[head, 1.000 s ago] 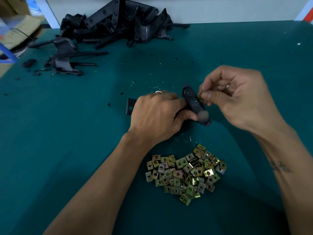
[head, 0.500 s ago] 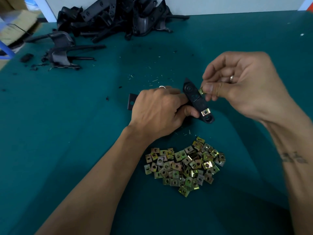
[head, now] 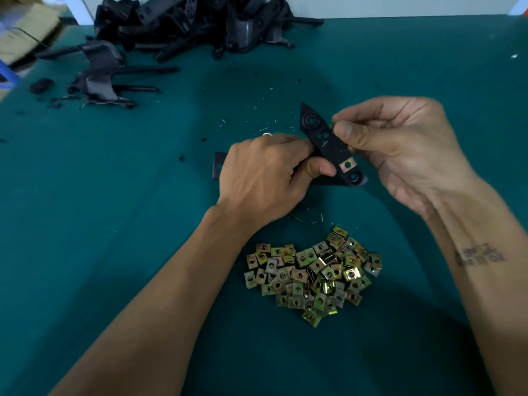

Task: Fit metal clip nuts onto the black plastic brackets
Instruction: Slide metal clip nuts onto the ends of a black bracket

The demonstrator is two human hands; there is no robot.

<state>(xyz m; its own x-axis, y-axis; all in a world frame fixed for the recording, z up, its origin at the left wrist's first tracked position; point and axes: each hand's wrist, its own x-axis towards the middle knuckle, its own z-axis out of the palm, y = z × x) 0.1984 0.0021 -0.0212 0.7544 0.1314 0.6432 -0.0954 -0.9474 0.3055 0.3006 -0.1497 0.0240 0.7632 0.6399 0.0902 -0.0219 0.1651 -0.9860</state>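
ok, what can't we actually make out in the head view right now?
- Whether the right hand pinches a clip nut at the bracket edge: its fingertips cover that spot.
- The bracket's left portion: covered by the left hand; only an end pokes out.
- The bracket heap: cut off by the top edge, no count possible.
- The loose clip nuts: overlapping, too small to count.
- The forearm tattoo: blurred.

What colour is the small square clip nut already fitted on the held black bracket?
Brassy yellow metal clip nut, against the black plastic bracket; head view.
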